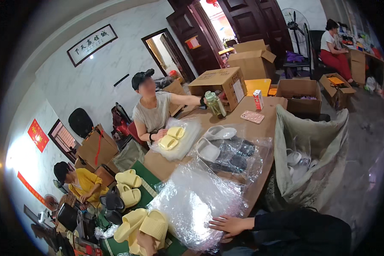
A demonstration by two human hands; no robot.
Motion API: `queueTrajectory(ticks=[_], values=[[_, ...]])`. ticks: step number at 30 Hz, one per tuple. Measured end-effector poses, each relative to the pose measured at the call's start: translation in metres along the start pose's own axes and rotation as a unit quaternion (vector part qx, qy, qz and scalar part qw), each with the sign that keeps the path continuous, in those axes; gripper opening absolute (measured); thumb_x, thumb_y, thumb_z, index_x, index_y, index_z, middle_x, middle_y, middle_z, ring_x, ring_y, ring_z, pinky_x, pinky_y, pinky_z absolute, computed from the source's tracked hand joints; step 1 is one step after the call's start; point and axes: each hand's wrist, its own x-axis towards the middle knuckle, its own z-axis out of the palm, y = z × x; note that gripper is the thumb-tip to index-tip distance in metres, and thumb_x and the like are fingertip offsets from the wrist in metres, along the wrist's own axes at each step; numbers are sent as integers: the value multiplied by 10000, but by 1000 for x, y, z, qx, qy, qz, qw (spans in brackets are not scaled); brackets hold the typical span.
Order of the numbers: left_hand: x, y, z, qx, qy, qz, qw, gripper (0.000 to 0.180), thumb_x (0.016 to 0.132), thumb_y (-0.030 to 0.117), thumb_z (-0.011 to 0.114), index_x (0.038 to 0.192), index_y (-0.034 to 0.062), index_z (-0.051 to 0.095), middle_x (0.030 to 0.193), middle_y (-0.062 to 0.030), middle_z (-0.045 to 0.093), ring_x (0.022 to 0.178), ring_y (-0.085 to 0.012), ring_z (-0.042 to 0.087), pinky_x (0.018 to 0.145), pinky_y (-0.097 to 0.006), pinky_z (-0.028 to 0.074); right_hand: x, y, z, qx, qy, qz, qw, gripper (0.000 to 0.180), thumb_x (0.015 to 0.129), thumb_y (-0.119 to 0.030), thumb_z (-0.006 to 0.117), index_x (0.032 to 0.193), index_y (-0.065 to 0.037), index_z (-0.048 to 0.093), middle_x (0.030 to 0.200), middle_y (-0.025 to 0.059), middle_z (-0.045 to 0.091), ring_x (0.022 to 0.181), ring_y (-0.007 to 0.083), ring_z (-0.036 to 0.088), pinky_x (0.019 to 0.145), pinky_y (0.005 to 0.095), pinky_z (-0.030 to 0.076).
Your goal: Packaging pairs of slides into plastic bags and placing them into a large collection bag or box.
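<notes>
My left hand (146, 243) is at the bottom edge, closed on a yellow slide slipper (154, 226) with a ribbed strap; its fingertips are partly hidden. Another yellow slipper (130, 222) leans against it on the left. My right hand (228, 225) lies flat, fingers spread, on the near right edge of a stack of clear plastic bags (200, 194). More yellow slippers (128, 195) and dark slippers (112, 202) stand on the green surface (146, 193) beyond my left hand. Past the bags, white and dark slippers (238, 162) lie in clear plastic.
Across the table, a person's hand (159, 135) touches yellow slippers (175, 132) on plastic sheets; the other reaches toward a carton (219, 83) and green bottle (215, 103). A phone (252, 117) lies nearby. On my right stands a sack (311, 170) holding white slippers. Someone in yellow works left.
</notes>
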Motion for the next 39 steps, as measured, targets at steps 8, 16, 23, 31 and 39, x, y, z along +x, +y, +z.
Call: queueTrajectory(ticks=[8, 16, 23, 31, 39], values=[[-7, 6, -11, -141, -152, -101, 973, 353, 819, 131, 610, 1122, -50, 617, 982, -137, 680, 859, -216, 640, 721, -320, 494, -8, 0, 9, 2, 28, -9, 1000, 842, 872, -482, 532, 1501, -104, 120, 1554, 144, 142, 1429, 329, 144, 1123, 483, 161], [-19, 19, -5, -88, -162, -49, 982, 497, 781, 10, 568, 1277, 10, 531, 1190, -146, 615, 1091, -247, 582, 929, -331, 443, -3, -8, -24, -37, -22, 24, 999, 861, 876, -492, 536, 1501, -91, 101, 1537, 171, 179, 1425, 328, 154, 1146, 473, 137], [-31, 11, -10, -75, -120, -15, 990, 484, 794, 55, 576, 1274, 18, 531, 1148, -204, 619, 1107, -320, 574, 956, -363, 425, -4, -10, -14, -28, 6, 8, 1000, 824, 871, -515, 530, 1486, -93, 180, 1524, 176, 214, 1407, 339, 202, 1140, 458, 140], [-12, 72, -36, 89, -17, -117, 989, 638, 751, 103, 660, 1336, 56, 408, 948, -196, 646, 1037, -402, 578, 891, -450, 445, -11, -6, -14, -22, 5, 28, 999, 812, 872, -501, 528, 1489, -106, 176, 1537, 155, 189, 1419, 325, 173, 1144, 467, 122], [53, 8, -48, 116, -83, 88, 986, 724, 706, 188, 749, 1324, 4, 421, 1156, -237, 589, 1090, -396, 551, 867, -427, 473, -1, -9, -8, -33, 37, 5, 999, 803, 871, -538, 510, 1482, -109, 215, 1526, 149, 226, 1408, 326, 208, 1135, 471, 136]])
